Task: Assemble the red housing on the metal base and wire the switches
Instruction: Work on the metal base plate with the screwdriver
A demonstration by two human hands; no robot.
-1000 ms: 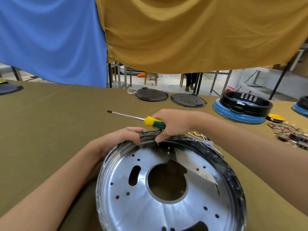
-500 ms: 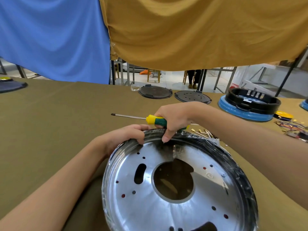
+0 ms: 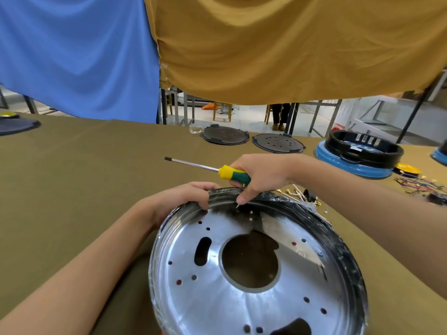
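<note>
Shiny metal fills the low middle of the head view: the round metal base (image 3: pixel 256 269) sits on the worktop (image 3: pixel 84 170), close to the person, with a big hole in its middle and many small holes around it. Its rim is wrapped in clear plastic film. The left hand (image 3: pixel 179 201) holds the far rim of the base, with its fingers curled over the edge. The right hand (image 3: pixel 261 175) grips the yellow and green handle of a screwdriver (image 3: pixel 217 169), and one finger of that hand reaches down and touches the rim just beside the left hand. The long metal shaft of the screwdriver points away to the left, above the worktop. An olive green cloth covers the worktop. Farther back lie two flat dark round lids (image 3: pixel 251 139), side by side. To the right sits a black ring on a blue part (image 3: pixel 358 153). Near the right edge lies a bunch of coloured wires (image 3: pixel 420 187), and some small gold wire ends (image 3: pixel 295 193) lie just behind the base. A blue cloth (image 3: pixel 72 52) and a mustard cloth (image 3: pixel 290 44) hang at the back.
</note>
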